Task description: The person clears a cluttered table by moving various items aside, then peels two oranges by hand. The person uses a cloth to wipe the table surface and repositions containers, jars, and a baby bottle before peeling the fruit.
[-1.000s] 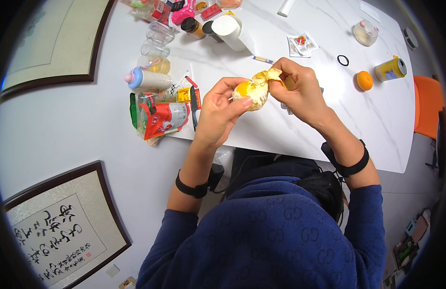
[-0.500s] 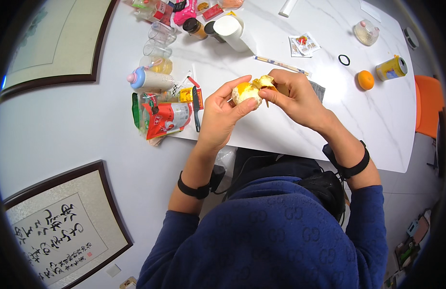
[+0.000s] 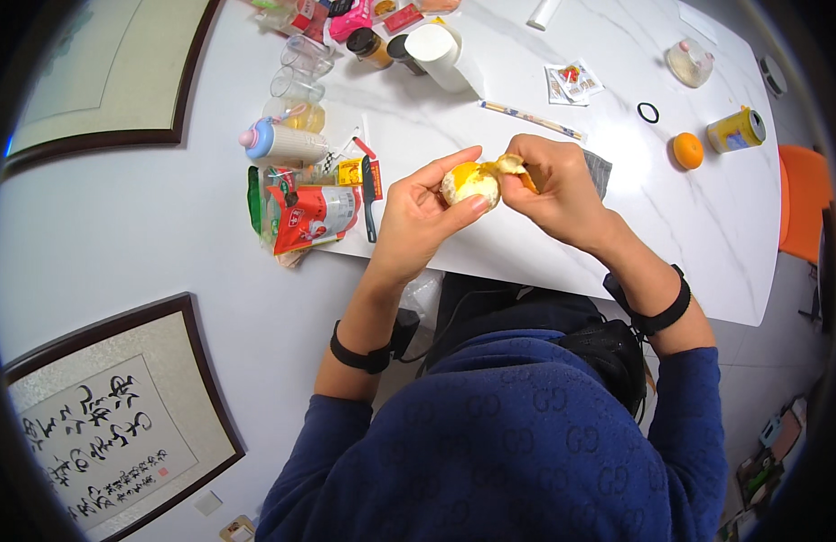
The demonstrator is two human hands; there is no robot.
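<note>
A partly peeled orange (image 3: 473,189) rests in my left hand (image 3: 415,210), fingers behind it and thumb along its near side. White pith covers much of the fruit, with a bright orange patch near its top. My right hand (image 3: 560,187) pinches a strip of orange peel (image 3: 510,165) that curls up from the fruit's right side. The peel seems still joined to the fruit, though the fingers hide part of it. Both hands are above the table's near edge. A whole orange (image 3: 687,151) lies on the table to the right.
Left of my hands lie a black knife (image 3: 370,203), a red food packet (image 3: 314,217) and a baby bottle (image 3: 282,144). Several glasses, jars and a paper roll (image 3: 433,47) stand farther back. A yellow can (image 3: 736,131) and black ring (image 3: 648,112) are on the right.
My right hand has pulled the peel strip slightly away from the fruit, and its fingers have closed tighter. The orange and left hand have shifted a little to the right.
</note>
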